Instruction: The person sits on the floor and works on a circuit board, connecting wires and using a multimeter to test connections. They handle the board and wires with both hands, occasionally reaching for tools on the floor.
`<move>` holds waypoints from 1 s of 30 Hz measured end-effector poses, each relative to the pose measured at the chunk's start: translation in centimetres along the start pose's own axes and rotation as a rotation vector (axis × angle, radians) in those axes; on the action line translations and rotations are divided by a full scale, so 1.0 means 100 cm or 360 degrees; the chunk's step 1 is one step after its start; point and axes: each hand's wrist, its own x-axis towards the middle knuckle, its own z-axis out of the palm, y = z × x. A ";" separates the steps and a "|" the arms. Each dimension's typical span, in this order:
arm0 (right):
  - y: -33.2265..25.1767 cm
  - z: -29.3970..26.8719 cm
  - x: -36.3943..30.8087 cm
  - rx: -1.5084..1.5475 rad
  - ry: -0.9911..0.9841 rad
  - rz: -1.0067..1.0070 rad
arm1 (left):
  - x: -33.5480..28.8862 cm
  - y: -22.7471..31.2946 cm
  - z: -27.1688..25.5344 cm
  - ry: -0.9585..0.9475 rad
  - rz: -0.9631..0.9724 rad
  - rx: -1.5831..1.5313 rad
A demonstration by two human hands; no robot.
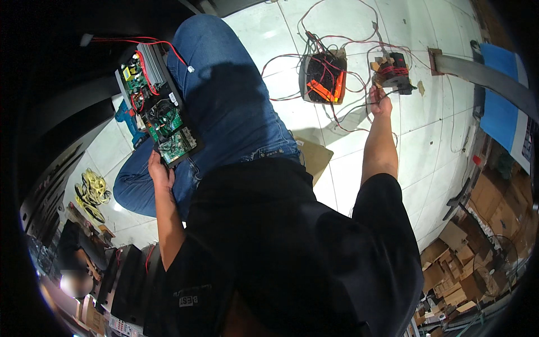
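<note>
My left hand (pixel 161 171) grips the lower end of an amplifier module (pixel 151 106), a long dark chassis with green circuit boards and a grey finned heat sink. The module rests tilted against my jeans-clad leg. From its top end, red wires with white plugs (pixel 191 69) trail out. On the right, my outstretched right hand (pixel 380 104) is at the near side of a dark bundle wrapped in red wire (pixel 392 71). Its fingers are curled in beside thin dark leads; what they hold is too small to make out.
A black bin (pixel 306 78) with orange strips and tangled red and black wires stands on the white tiles. A teal power tool (pixel 129 121) lies beyond the module, yellow cable coils (pixel 91 194) at left. A metal leg (pixel 477 73) stands right; cardboard (pixel 455 269) is heaped lower right.
</note>
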 end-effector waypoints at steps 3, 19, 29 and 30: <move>-0.004 -0.012 0.013 -0.0012 -0.0001 0.0002 | 0.001 0.006 0.007 0.0025 -0.0079 -0.0006; -0.013 -0.181 -0.050 -0.0485 0.0349 0.0049 | 0.006 0.010 0.005 0.0029 -0.0087 0.0012; -0.005 -0.284 -0.172 -0.1069 0.0141 0.0572 | -0.009 0.010 -0.005 -0.0125 0.1098 0.2302; 0.010 -0.272 -0.161 -0.1189 0.0060 0.0631 | 0.002 0.007 -0.006 -0.0131 0.1178 0.2168</move>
